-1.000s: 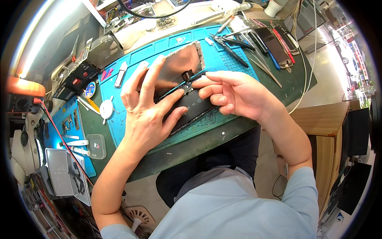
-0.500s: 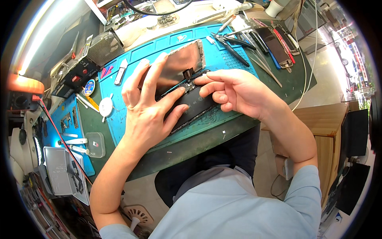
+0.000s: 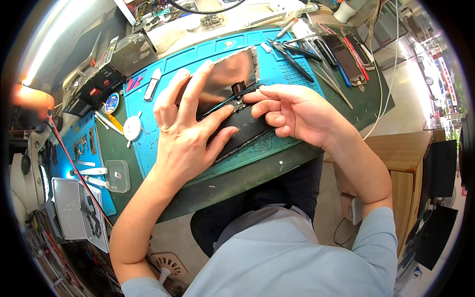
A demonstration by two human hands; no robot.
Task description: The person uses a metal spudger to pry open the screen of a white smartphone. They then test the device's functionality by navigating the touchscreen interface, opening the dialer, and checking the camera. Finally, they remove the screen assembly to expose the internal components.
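An opened phone lies on a blue work mat (image 3: 163,143), its black body (image 3: 250,129) flat and its screen panel (image 3: 235,69) raised along the far side. A short dark flex cable (image 3: 238,88) joins the two parts. My left hand (image 3: 184,131) spreads over the phone and steadies it. Two of its fingers reach up by the panel, while the index fingertip presses near small metal parts and the thumb rests on the body. At the phone's right end works my right hand (image 3: 302,114), index finger extended and the others curled. Anything between its fingertips is hidden.
Cutting pliers (image 3: 292,59) lie on the mat's far right, with tweezers (image 3: 336,86) and a phone screen (image 3: 346,62) beyond. To the left are a white round disc (image 3: 132,128), a solder spool (image 3: 112,103), a clear box (image 3: 118,175) and a black device (image 3: 94,89).
Both hands keep nearly the same pose on the phone. The view has shifted slightly; nothing has plainly been taken up or let go.
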